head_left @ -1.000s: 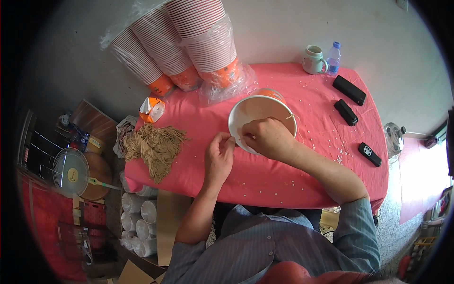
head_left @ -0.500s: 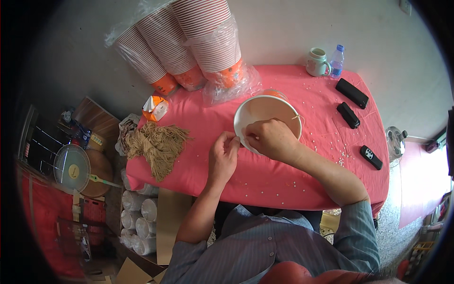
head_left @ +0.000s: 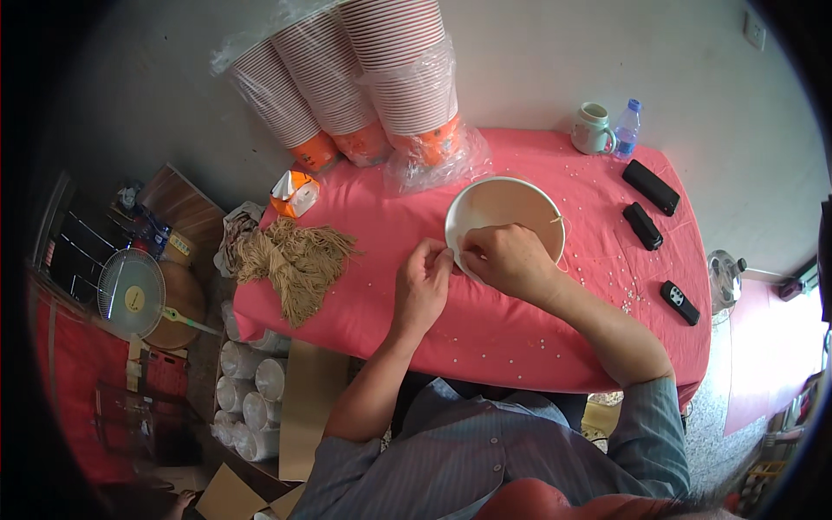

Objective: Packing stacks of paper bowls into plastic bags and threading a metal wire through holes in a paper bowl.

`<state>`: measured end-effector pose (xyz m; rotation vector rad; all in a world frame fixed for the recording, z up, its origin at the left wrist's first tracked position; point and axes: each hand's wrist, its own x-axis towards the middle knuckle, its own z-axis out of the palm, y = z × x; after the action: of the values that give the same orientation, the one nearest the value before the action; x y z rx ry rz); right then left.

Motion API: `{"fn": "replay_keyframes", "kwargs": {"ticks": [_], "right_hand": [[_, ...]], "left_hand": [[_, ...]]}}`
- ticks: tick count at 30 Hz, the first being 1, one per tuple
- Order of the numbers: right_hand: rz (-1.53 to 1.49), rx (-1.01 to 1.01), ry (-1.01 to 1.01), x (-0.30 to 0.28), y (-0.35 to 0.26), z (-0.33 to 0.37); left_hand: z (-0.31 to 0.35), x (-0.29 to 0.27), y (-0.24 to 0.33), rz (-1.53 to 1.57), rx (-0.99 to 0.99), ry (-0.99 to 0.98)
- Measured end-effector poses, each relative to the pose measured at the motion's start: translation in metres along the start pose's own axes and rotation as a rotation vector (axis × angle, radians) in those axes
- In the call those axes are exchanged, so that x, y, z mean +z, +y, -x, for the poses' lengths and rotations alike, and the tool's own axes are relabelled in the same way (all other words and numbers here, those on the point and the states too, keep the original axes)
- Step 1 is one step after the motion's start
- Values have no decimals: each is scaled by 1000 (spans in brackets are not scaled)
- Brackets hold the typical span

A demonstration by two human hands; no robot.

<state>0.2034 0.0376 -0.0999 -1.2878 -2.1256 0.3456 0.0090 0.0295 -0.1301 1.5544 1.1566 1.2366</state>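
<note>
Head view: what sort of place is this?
Probably a lived-in room used as a small workspace: wrapped stacks of tubs, a bundle of tan cords and a mug share the cloth-covered table.

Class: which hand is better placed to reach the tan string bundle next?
Probably the left hand: it is nearer the tan string bundle; the right hand is at the bucket.

The left fisheye camera of a head-worn pair looks steeply down from near above the pink-covered table (head_left: pixel 494 325). The wearer's shirt (head_left: pixel 455 442) enters at the bottom, the wall (head_left: pixel 537 69) at the top.
</note>
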Motion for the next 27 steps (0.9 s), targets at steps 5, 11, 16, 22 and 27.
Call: {"fn": "replay_keyframes", "kwargs": {"ticks": [5, 11, 16, 22, 27], "right_hand": [[4, 43, -48, -4, -2, -1], [-22, 51, -87, -13, -6, -1], [56, 57, -103, -21, -9, 0], [-56, 70, -21, -38, 4, -6], [-427, 195, -73, -62, 26, -15]], "left_hand": [[-5, 1, -13, 57, -5, 4], [-10, 8, -12, 202, -51, 10], [-16, 15, -4, 201, -72, 4], [-17, 19, 4, 218, -29, -55], [-15, 33, 10, -128, 353, 46]]}}
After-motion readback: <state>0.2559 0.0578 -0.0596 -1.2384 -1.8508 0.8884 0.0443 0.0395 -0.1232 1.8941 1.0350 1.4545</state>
